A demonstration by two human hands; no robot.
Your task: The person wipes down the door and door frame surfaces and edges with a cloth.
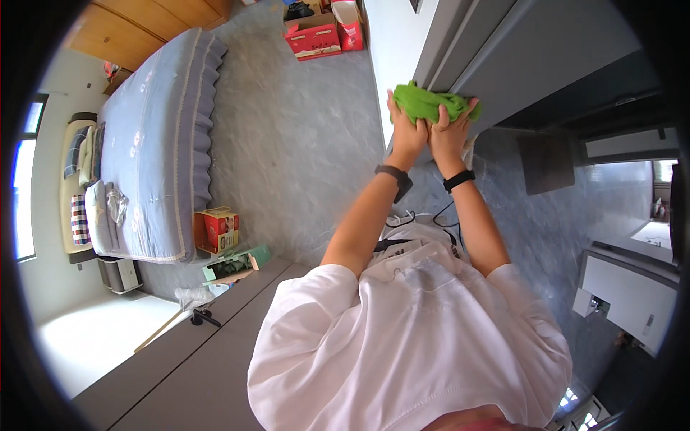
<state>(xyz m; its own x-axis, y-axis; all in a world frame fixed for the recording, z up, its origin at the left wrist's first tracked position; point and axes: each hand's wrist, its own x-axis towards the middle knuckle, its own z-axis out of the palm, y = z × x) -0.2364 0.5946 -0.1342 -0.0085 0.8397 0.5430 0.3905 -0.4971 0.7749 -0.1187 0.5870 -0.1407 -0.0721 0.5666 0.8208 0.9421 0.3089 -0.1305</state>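
Here, my left grip [407,136] and my right grip [449,135] are both closed on a bunched green cloth [424,103], side by side and near each other. The cloth is up against the grey door frame [454,56], just beside the white wall [389,54]; how hard it presses, I cannot tell. A dark band [392,177] circles my left wrist, a black band [459,180] my right. Well apart, over to my left, a bed [152,158] with a pale blue cover stands on the grey floor [287,144]. Farther ahead sits a red cardboard box [315,44].
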